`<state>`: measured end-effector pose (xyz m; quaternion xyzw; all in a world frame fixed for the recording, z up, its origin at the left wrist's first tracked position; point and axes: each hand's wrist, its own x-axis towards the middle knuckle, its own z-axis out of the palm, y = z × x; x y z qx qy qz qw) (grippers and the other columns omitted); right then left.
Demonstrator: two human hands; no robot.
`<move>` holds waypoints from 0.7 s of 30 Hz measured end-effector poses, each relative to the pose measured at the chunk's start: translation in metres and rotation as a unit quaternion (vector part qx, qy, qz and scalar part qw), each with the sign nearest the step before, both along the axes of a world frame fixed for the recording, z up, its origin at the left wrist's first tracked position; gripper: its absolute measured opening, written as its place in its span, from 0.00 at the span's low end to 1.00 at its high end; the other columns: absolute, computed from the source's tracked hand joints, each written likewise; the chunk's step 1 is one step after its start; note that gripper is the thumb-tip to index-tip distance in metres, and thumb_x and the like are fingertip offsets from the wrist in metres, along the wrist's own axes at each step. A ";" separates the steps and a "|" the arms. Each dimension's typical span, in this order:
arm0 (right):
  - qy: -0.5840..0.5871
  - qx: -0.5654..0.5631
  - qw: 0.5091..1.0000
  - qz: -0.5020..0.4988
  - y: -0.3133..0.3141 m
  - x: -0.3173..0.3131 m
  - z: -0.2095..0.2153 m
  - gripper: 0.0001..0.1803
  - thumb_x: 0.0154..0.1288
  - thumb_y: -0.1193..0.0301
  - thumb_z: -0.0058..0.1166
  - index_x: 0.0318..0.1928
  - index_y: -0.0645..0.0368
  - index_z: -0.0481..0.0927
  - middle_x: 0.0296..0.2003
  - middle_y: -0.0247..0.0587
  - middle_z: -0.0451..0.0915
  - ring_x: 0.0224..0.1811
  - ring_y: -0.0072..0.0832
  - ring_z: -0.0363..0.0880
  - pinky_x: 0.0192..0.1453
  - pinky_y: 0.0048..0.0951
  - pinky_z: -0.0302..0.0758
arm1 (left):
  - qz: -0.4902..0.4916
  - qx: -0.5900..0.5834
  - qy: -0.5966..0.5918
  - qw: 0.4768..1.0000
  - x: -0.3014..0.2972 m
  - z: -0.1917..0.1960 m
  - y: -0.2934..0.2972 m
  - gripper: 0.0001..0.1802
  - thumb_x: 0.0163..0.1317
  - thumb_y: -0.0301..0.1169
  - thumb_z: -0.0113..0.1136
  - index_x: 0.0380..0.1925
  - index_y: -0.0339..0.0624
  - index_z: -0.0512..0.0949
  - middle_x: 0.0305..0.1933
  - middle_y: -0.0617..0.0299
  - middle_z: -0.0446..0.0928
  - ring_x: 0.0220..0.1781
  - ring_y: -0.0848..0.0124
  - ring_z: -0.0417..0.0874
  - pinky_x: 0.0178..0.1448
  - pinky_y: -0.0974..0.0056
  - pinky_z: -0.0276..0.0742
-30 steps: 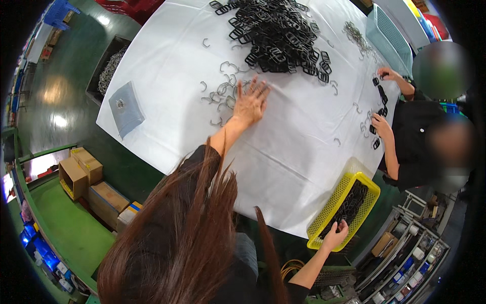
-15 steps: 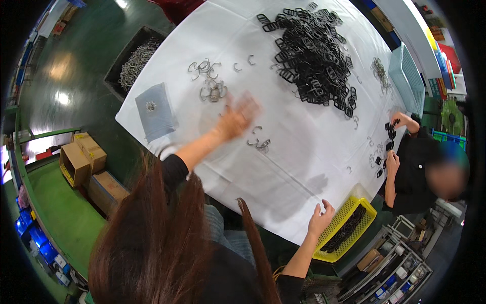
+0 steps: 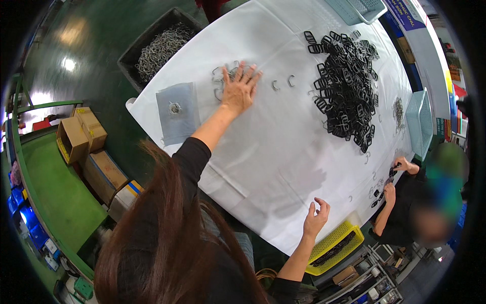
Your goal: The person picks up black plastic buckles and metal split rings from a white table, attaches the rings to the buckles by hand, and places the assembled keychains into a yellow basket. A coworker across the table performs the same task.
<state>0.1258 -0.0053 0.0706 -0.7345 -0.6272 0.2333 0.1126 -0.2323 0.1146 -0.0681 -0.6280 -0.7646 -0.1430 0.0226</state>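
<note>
My left hand [image 3: 239, 90] lies palm down with its fingers spread over a small heap of C-shaped metal rings [image 3: 218, 94] on the white-covered table. Part of the heap is hidden beneath it. To its right lie two loose C-shaped rings [image 3: 276, 85]. My right hand [image 3: 316, 217] hovers near the front edge of the table, beside a yellow basket [image 3: 360, 237] containing black pieces. Its fingers are apart and slightly curled, with nothing seen in them. A large pile of black plastic buckles [image 3: 344, 86] covers the far right part of the table.
A grey plastic sheet or bag [image 3: 169, 129] with a few rings on it lies left of my left arm. Past the table edge stands a dark bin [image 3: 132, 66] of metal rings. At right, a co-worker's hands [image 3: 390, 192] handle black buckles near a light-blue basket [image 3: 420, 121].
My left hand has moved away from me onto the ring heap. The small ring cluster nearer me no longer shows on the cloth. The whole view has shifted; my right hand stays raised.
</note>
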 end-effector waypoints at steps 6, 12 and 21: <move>0.030 -0.021 0.999 0.030 0.022 -0.030 -0.007 0.09 0.53 0.78 0.50 0.37 0.60 0.75 0.37 0.42 0.71 0.42 0.36 0.70 0.44 0.33 0.68 | 0.157 0.031 0.034 0.987 -0.089 -0.021 0.025 0.24 0.61 0.40 0.39 0.59 0.58 0.61 0.64 0.67 0.58 0.68 0.60 0.49 0.64 0.35 0.36; 0.060 -0.014 0.998 0.033 0.041 -0.046 -0.023 0.09 0.52 0.78 0.50 0.36 0.60 0.75 0.35 0.43 0.72 0.42 0.38 0.70 0.47 0.34 0.67 | 0.283 -0.055 0.042 0.957 -0.185 -0.022 0.027 0.24 0.61 0.43 0.38 0.59 0.55 0.59 0.64 0.64 0.56 0.68 0.58 0.48 0.60 0.30 0.38; 0.079 0.064 0.992 -0.069 0.114 -0.049 -0.075 0.15 0.55 0.74 0.50 0.44 0.61 0.71 0.42 0.45 0.70 0.47 0.40 0.68 0.50 0.35 0.65 | 0.008 0.209 -0.036 0.977 -0.120 -0.012 0.141 0.19 0.59 0.36 0.46 0.52 0.52 0.65 0.60 0.62 0.60 0.67 0.60 0.52 0.64 0.40 0.41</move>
